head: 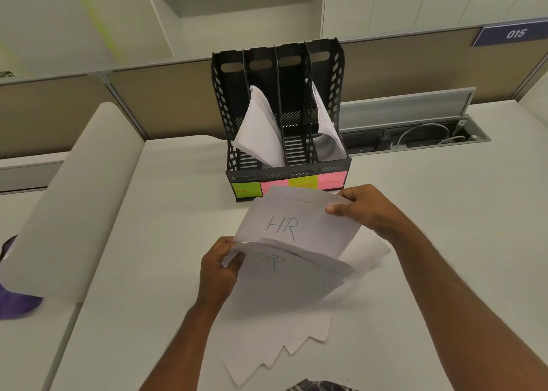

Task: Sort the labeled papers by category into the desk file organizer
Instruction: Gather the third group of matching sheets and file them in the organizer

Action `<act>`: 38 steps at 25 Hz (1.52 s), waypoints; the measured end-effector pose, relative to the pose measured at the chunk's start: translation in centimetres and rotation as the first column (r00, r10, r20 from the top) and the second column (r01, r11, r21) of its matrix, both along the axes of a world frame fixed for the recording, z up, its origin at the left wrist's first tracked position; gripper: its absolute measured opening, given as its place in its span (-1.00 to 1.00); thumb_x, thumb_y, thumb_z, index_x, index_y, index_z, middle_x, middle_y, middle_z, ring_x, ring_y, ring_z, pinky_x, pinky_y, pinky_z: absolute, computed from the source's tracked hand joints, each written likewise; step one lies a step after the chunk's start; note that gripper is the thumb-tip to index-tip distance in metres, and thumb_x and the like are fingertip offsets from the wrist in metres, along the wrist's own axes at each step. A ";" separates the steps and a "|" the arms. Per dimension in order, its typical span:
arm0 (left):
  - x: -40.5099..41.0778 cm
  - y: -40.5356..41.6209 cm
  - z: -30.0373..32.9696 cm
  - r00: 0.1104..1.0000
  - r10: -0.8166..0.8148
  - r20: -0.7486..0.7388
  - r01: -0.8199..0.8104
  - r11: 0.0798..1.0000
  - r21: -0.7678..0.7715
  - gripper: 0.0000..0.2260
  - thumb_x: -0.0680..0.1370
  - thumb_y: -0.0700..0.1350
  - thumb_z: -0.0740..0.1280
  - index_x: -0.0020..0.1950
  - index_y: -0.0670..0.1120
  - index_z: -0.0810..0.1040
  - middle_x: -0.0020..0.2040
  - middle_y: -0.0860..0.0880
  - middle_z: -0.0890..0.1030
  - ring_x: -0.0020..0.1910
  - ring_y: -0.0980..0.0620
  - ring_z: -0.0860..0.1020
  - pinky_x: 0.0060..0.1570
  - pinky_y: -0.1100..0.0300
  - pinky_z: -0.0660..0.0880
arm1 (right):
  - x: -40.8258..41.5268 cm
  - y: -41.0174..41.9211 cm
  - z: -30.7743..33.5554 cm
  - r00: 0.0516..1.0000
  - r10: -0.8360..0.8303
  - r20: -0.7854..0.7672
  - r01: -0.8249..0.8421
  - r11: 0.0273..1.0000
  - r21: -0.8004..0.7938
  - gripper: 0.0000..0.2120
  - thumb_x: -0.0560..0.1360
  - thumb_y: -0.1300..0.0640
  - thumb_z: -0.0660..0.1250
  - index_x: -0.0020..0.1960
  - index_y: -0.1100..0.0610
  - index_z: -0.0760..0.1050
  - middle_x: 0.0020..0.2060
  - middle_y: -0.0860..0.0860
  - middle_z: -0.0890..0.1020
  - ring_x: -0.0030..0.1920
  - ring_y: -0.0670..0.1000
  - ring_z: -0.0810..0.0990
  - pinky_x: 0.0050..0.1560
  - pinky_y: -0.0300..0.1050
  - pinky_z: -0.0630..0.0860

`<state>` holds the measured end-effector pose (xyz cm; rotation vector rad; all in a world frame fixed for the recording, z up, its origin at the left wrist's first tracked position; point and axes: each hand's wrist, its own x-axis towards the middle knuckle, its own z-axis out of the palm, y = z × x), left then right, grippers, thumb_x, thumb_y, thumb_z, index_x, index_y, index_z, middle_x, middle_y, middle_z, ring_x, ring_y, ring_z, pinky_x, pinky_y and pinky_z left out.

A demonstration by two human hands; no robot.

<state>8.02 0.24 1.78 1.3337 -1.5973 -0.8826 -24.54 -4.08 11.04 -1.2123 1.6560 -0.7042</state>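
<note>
Left hand (218,267) pinching white handwritten "HR" paper stack (284,275), right hand (366,210) pinching top sheet (299,221) edge, black four-slot plastic organizer (281,118) near white desk's (148,242) far edge.

The left hand (218,267) is pinching a fanned stack of papers (284,284) above the tabletop (148,257), while the right hand (366,210) is gripping the top HR sheet (296,224). Behind, the black file organizer (281,118) is holding papers in two slots.

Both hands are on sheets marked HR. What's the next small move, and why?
Probably lift the HR sheet pinched by the right hand toward the leftmost slot of the organizer: its green tag reads HR and that slot looks empty. The left hand holds another HR sheet.
</note>
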 end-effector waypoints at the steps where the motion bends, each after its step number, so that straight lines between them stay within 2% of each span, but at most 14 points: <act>1: 0.0 0.1 -0.3 1.000 0.009 -0.004 -0.009 1.000 0.011 -0.70 0.49 -0.34 0.39 -0.06 0.09 0.62 -0.09 -0.01 0.65 -0.07 -0.01 0.62 -0.05 0.20 0.54 | -0.1 0.1 -0.1 0.998 -0.036 0.043 0.037 0.999 -0.018 -0.92 0.45 0.06 0.50 -0.11 0.06 0.69 -0.18 -0.02 0.72 -0.18 0.04 0.69 -0.29 -0.23 0.55; 5: 0.3 0.5 -1.0 0.999 0.037 -0.021 -0.035 0.997 0.068 -0.79 0.45 -0.26 0.35 -0.09 0.06 0.61 -0.19 0.07 0.63 -0.18 0.06 0.58 -0.17 0.26 0.48 | -0.7 -0.4 0.6 0.978 -0.155 0.138 0.173 0.976 -0.134 -0.93 0.49 0.09 0.46 -0.09 0.06 0.71 -0.22 -0.02 0.74 -0.25 -0.01 0.70 -0.31 -0.24 0.59; 9: 0.6 0.5 -1.5 0.997 0.057 -0.050 -0.051 0.992 0.117 -0.93 0.44 -0.22 0.36 -0.14 -0.06 0.59 -0.23 -0.02 0.58 -0.24 -0.02 0.52 -0.21 0.13 0.44 | -1.2 -1.6 1.0 0.974 -0.175 0.146 0.200 0.964 -0.178 -0.87 0.49 0.08 0.46 0.00 0.09 0.71 -0.17 0.00 0.74 -0.21 0.03 0.70 -0.18 -0.12 0.64; 13: 0.5 0.1 -1.7 0.995 0.069 -0.077 -0.054 0.980 0.192 -0.82 0.49 -0.30 0.39 -0.15 0.00 0.61 -0.23 -0.05 0.60 -0.26 0.05 0.50 -0.22 0.18 0.43 | -1.1 -2.0 0.2 0.968 -0.136 0.211 0.163 0.980 -0.116 -0.95 0.47 0.14 0.48 -0.15 0.06 0.71 -0.26 -0.02 0.75 -0.30 -0.06 0.70 -0.32 -0.26 0.62; 16: 0.5 -0.3 -1.9 0.992 0.083 -0.092 -0.055 0.960 0.275 -0.77 0.52 -0.35 0.40 -0.16 -0.01 0.64 -0.27 -0.08 0.62 -0.27 0.05 0.48 -0.21 0.15 0.42 | -0.9 -2.1 -0.9 0.971 -0.115 0.212 0.129 0.990 -0.053 -0.93 0.47 0.12 0.49 -0.12 0.11 0.72 -0.20 0.03 0.75 -0.27 -0.02 0.69 -0.24 -0.15 0.65; 20: 0.8 -0.8 -1.4 0.982 0.084 -0.170 -0.011 0.921 0.390 -0.73 0.54 -0.36 0.38 0.02 0.01 0.68 -0.05 0.01 0.75 -0.07 -0.02 0.69 -0.04 0.12 0.62 | -0.8 -2.0 -2.1 0.955 -0.102 0.280 0.109 0.994 -0.011 -0.94 0.46 0.11 0.49 -0.14 0.08 0.73 -0.19 -0.01 0.75 -0.26 -0.03 0.70 -0.36 -0.24 0.59; 24: 1.1 -1.9 -1.1 0.993 0.020 -0.114 0.027 0.918 0.396 -0.76 0.55 -0.24 0.43 0.19 -0.05 0.66 0.13 0.00 0.70 0.08 0.02 0.68 -0.01 0.15 0.63 | -0.7 -2.0 -3.1 0.954 -0.045 0.295 0.037 0.999 0.032 -0.90 0.47 0.06 0.48 -0.06 0.05 0.73 -0.11 -0.02 0.75 -0.08 0.06 0.71 -0.20 -0.10 0.63; 27: 1.2 -2.3 -0.8 0.994 -0.024 -0.102 0.068 0.890 0.452 -0.86 0.55 -0.13 0.45 0.08 0.01 0.72 0.00 -0.02 0.75 -0.01 -0.05 0.71 -0.01 -0.02 0.67 | -0.6 -2.0 -3.7 0.954 -0.043 0.298 0.019 0.996 0.083 -0.84 0.46 -0.01 0.49 -0.04 0.05 0.72 -0.08 0.02 0.74 0.01 0.15 0.68 -0.13 0.00 0.66; 29: 1.3 -2.3 -0.8 0.993 0.007 -0.121 0.048 0.895 0.444 -0.91 0.53 -0.08 0.47 0.01 0.04 0.73 -0.06 -0.06 0.76 -0.04 -0.16 0.72 -0.01 -0.10 0.66 | -0.6 -1.5 -4.4 0.904 -0.095 0.417 0.046 0.991 0.127 -0.69 0.45 -0.13 0.45 0.08 0.06 0.68 0.00 0.08 0.72 0.06 0.19 0.68 -0.03 0.10 0.66; 32: 1.3 -2.4 -0.3 0.955 0.166 -0.247 -0.057 0.917 0.395 -0.82 0.48 -0.04 0.47 0.07 0.05 0.69 -0.03 -0.08 0.75 0.00 -0.18 0.70 0.02 -0.14 0.63 | 0.0 0.6 -5.8 0.628 -0.195 0.753 0.051 0.976 0.210 -0.47 0.46 -0.30 0.27 0.21 0.07 0.59 0.04 0.12 0.70 -0.02 0.13 0.69 -0.04 0.06 0.62; 33: 1.0 -2.4 0.1 0.930 0.209 -0.302 -0.082 0.919 0.385 -0.76 0.47 -0.03 0.46 0.14 0.08 0.65 -0.01 -0.08 0.75 0.01 -0.15 0.70 0.00 -0.09 0.64 | 0.6 1.7 -6.2 0.590 -0.175 0.788 0.028 0.980 0.196 -0.47 0.47 -0.29 0.26 0.22 0.07 0.57 0.06 0.12 0.70 -0.01 0.12 0.69 -0.03 0.05 0.61; 35: 0.2 -2.4 1.2 0.892 0.251 -0.376 -0.106 0.925 0.365 -0.56 0.45 -0.04 0.47 0.31 0.16 0.48 0.01 -0.05 0.75 -0.02 -0.06 0.71 -0.04 0.07 0.63 | 2.8 4.0 -6.8 0.708 -0.084 0.702 0.016 0.995 0.102 -0.57 0.49 -0.17 0.37 0.24 0.07 0.58 0.13 0.09 0.69 0.07 0.11 0.69 -0.02 -0.01 0.61; 37: -1.0 -2.4 2.6 0.868 0.225 -0.443 -0.057 0.931 0.362 -0.46 0.45 -0.09 0.48 0.38 0.14 0.40 0.06 -0.07 0.73 0.02 -0.05 0.70 0.02 0.04 0.62 | 5.4 5.1 -6.8 0.902 -0.074 0.424 0.099 0.994 -0.036 -0.70 0.49 -0.02 0.45 0.16 0.08 0.61 0.09 0.07 0.70 0.03 0.05 0.71 -0.10 -0.18 0.61; 38: -1.8 -2.2 3.5 0.873 0.184 -0.452 -0.021 0.939 0.342 -0.48 0.45 -0.12 0.48 0.36 0.12 0.42 0.12 -0.09 0.72 0.07 -0.07 0.70 0.07 -0.02 0.61 | 6.5 5.3 -6.2 0.951 -0.132 0.280 0.164 0.982 -0.092 -0.77 0.51 0.02 0.44 0.13 0.06 0.62 0.04 0.03 0.71 -0.01 0.02 0.70 -0.16 -0.27 0.59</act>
